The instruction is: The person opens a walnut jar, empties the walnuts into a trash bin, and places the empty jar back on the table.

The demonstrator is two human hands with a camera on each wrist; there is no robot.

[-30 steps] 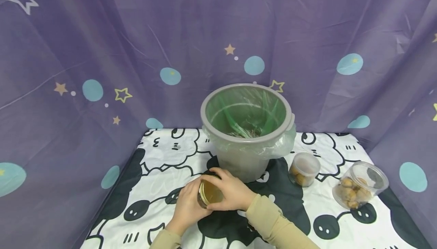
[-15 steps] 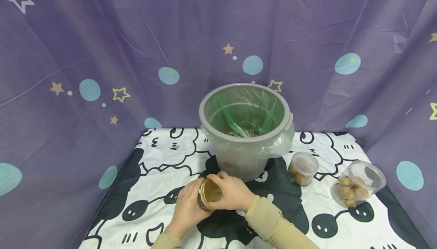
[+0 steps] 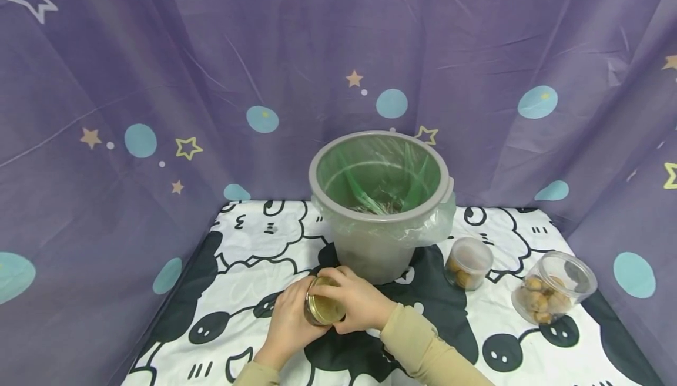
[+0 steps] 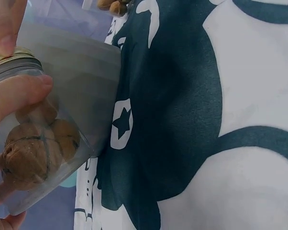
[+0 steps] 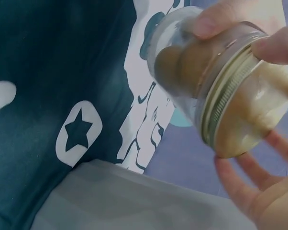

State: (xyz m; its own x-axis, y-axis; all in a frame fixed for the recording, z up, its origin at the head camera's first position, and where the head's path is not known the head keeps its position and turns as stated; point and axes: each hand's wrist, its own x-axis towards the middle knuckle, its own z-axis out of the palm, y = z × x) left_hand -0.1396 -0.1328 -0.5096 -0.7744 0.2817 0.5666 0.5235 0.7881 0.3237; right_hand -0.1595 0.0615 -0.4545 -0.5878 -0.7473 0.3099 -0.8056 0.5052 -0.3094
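Close in front of a bin, both hands hold a clear jar (image 5: 165, 36) with a gold metal lid (image 3: 324, 308). My left hand (image 3: 294, 320) grips the jar's body, its thumb lying along the neck just below the lid in the left wrist view. Walnuts (image 4: 29, 153) show through the clear wall. My right hand (image 3: 365, 305) has its thumb and fingers spread around the lid's rim, seen from close up in the right wrist view. The lid sits on the jar's mouth. The jar is held tilted, lid toward the right hand.
The grey bin (image 3: 365, 254), lined with a green plastic bag (image 3: 378, 171), stands right behind the hands. To its right are a smaller walnut jar (image 3: 469, 262) and a larger clear jar (image 3: 555, 287), also with walnuts. A cartoon-print cloth (image 3: 259, 236) covers the table; a purple curtain (image 3: 296, 51) hangs behind.
My right hand's fingers have shifted round the lid, and more of the lid's top now shows. My left hand keeps its grip on the jar in the same place.
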